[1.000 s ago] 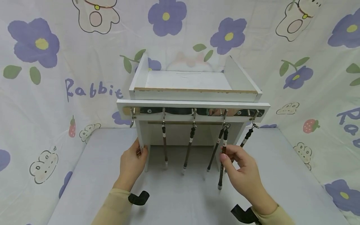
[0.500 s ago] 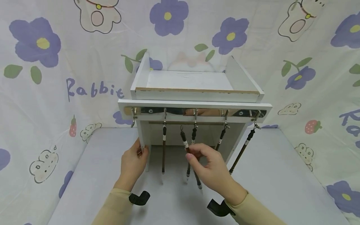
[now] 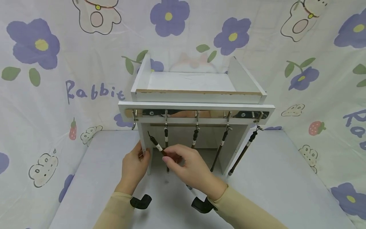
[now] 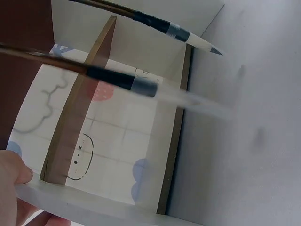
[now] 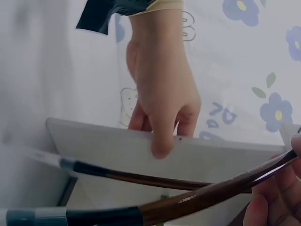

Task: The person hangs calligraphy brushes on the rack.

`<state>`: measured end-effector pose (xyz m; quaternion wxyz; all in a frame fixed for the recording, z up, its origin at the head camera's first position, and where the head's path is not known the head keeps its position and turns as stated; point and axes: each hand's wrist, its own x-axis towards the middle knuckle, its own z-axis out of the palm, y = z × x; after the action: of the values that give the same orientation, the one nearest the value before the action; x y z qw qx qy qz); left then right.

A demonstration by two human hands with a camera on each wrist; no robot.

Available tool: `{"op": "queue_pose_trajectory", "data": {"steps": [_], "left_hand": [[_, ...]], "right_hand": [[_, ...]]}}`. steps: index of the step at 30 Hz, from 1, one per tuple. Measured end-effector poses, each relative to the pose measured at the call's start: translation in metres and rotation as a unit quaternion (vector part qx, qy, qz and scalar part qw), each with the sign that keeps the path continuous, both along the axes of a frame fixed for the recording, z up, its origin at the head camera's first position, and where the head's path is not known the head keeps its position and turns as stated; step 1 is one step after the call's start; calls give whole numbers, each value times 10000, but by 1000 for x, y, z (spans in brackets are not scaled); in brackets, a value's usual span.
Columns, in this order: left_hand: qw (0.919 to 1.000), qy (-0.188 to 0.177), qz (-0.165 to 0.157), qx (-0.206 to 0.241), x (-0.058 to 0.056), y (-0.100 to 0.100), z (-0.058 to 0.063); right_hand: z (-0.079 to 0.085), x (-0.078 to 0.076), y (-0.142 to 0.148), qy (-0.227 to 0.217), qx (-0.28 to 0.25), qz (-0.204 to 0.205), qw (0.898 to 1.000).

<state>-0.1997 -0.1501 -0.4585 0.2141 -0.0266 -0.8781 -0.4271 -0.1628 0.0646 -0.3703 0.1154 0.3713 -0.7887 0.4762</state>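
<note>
My right hand point(image 3: 191, 167) pinches the brown handle of a calligraphy brush point(image 3: 157, 145), its hanging loop free of any hook. The brush leans up and left, its top below and to the right of the bare leftmost hook point(image 3: 134, 121). In the right wrist view the same brush point(image 5: 188, 202) crosses the foreground. With thumb and fingers my left hand point(image 3: 133, 168) grips the left side panel point(image 5: 94, 141) of a white wooden rack point(image 3: 197, 98). Several other brushes hang from the remaining hooks, among them one brush point(image 3: 219, 151) right of centre.
A shiny hook rail point(image 3: 183, 114) runs along the rack's front board. The rack stands on a white tabletop point(image 3: 94, 168), backed by a flower-patterned cloth point(image 3: 94, 63). In the left wrist view, a wooden crosspiece point(image 4: 77, 110) spans the rack's inside. The far-right brush point(image 3: 243, 152) hangs slanted.
My right hand has carried the brush from near the fourth hook leftward past the middle hooks, and the brush now tilts more. My left hand keeps its grip on the side panel.
</note>
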Motion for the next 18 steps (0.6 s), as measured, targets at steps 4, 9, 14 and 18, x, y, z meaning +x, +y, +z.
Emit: {"op": "queue_pose_trajectory", "data": {"steps": [4, 9, 14, 18], "left_hand": [[10000, -16, 48, -41, -1, -1, 0], [9999, -34, 98, -88, -1, -1, 0], [9999, -89, 75, -62, 0, -1, 1], [9999, -112, 49, -52, -1, -1, 0]], "right_hand": [[4, -1, -8, 71, -53, 1, 10000], [7, -1, -17, 141, -32, -133, 9998], [11, 1, -24, 169, -65, -220, 9996], [13, 2, -29, 174, -54, -294, 9994]]}}
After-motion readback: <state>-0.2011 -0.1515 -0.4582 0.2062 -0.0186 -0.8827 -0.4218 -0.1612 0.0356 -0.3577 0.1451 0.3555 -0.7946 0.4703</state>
